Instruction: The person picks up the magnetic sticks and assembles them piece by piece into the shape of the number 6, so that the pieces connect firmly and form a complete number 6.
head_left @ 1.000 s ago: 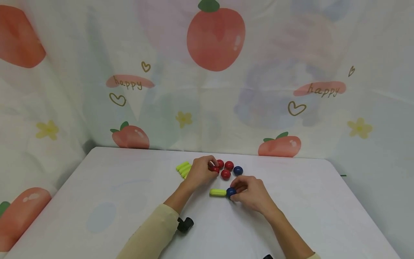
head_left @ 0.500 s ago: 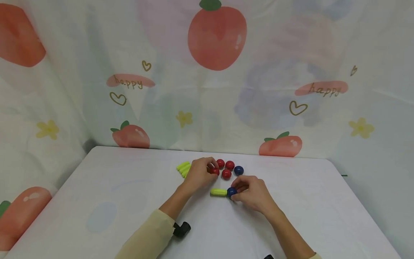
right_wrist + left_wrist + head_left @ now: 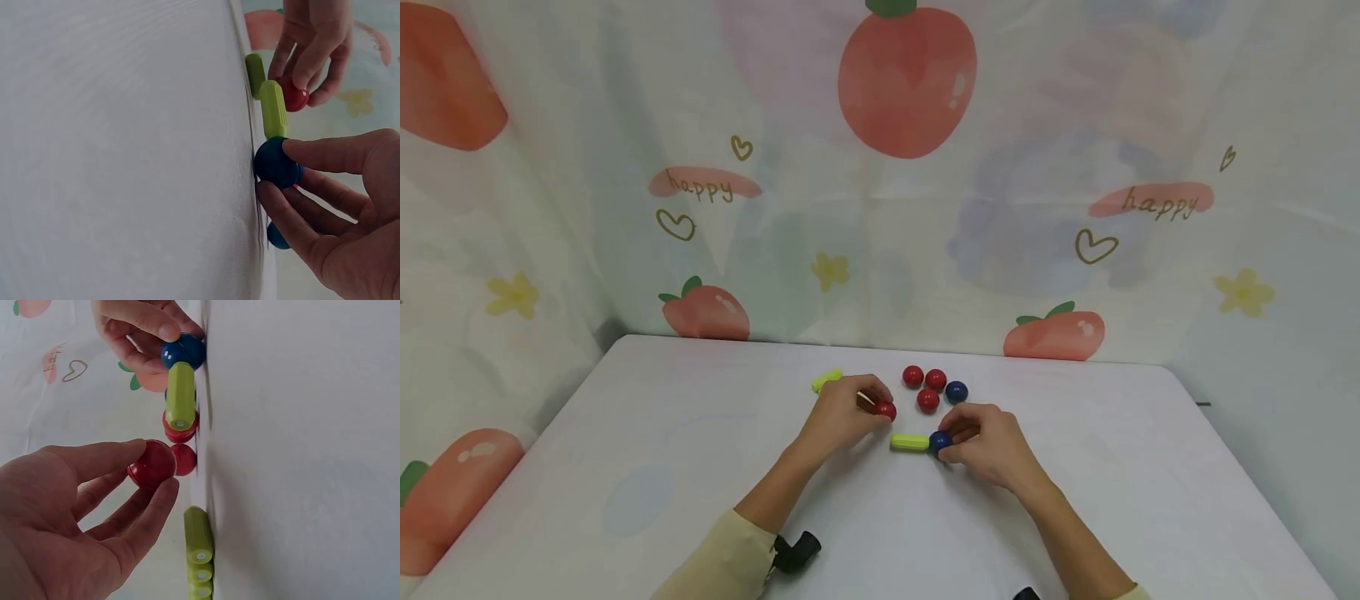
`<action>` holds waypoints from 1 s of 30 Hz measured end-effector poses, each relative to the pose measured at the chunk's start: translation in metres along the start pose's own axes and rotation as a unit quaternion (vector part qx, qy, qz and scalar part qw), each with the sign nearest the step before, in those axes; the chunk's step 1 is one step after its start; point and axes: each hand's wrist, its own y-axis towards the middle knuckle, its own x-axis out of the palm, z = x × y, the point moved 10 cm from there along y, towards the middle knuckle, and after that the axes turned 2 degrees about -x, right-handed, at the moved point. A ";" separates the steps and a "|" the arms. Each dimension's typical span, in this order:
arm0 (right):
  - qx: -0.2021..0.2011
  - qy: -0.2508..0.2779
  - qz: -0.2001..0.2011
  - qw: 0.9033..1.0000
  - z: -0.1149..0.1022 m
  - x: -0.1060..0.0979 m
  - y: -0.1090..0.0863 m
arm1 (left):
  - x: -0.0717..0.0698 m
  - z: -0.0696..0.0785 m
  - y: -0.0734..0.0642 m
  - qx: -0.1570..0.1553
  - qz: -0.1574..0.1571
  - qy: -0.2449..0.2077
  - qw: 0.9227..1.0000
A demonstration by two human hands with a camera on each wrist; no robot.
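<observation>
My left hand [image 3: 842, 414] pinches a red ball [image 3: 152, 465] between thumb and fingertips, left of the other balls. My right hand [image 3: 988, 443] pinches a blue ball [image 3: 277, 162] whose left side joins the end of a yellow-green rod [image 3: 910, 442]. In the left wrist view the rod's free end shows a small pale metal-like dot. The red ball is behind and a little left of that free end in the head view, with a gap between them.
Three red balls [image 3: 928, 401] and another blue ball [image 3: 957, 392] rest near the back of the white table [image 3: 1075, 467]. Several yellow-green rods [image 3: 200, 537] lie side by side, mostly hidden behind the left hand in the head view. A patterned cloth [image 3: 880, 242] hangs behind.
My left hand has drawn the red ball away from the group, toward the left and nearer to me. The right hand keeps its grip on the blue ball with the rod, almost in place.
</observation>
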 end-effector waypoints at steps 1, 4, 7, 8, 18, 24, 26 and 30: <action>0.000 0.000 0.000 1.000 0.000 0.000 0.000 | -0.001 -0.001 -0.002 -0.002 -0.002 -0.002 1.000; -0.001 0.000 0.001 1.000 0.000 0.000 0.000 | -0.004 -0.004 -0.007 -0.009 -0.006 0.003 1.000; -0.002 -0.002 0.001 1.000 0.001 0.000 0.000 | -0.007 -0.007 -0.011 -0.009 -0.009 0.013 1.000; -0.002 -0.002 0.001 1.000 0.001 0.001 0.000 | -0.007 -0.008 -0.012 -0.009 -0.011 0.014 1.000; -0.004 0.001 0.002 1.000 0.000 0.001 0.000 | -0.010 -0.018 -0.016 -0.011 -0.038 0.021 0.999; -0.010 0.005 0.001 1.000 -0.002 0.002 0.001 | -0.004 -0.021 -0.018 -0.020 -0.060 0.015 0.998; -0.012 0.003 0.002 1.000 -0.002 0.003 0.001 | -0.001 -0.021 -0.018 -0.021 -0.068 0.011 0.997; -0.010 0.001 0.003 1.000 -0.002 0.003 0.001 | 0.005 -0.020 -0.016 -0.015 -0.078 0.009 0.997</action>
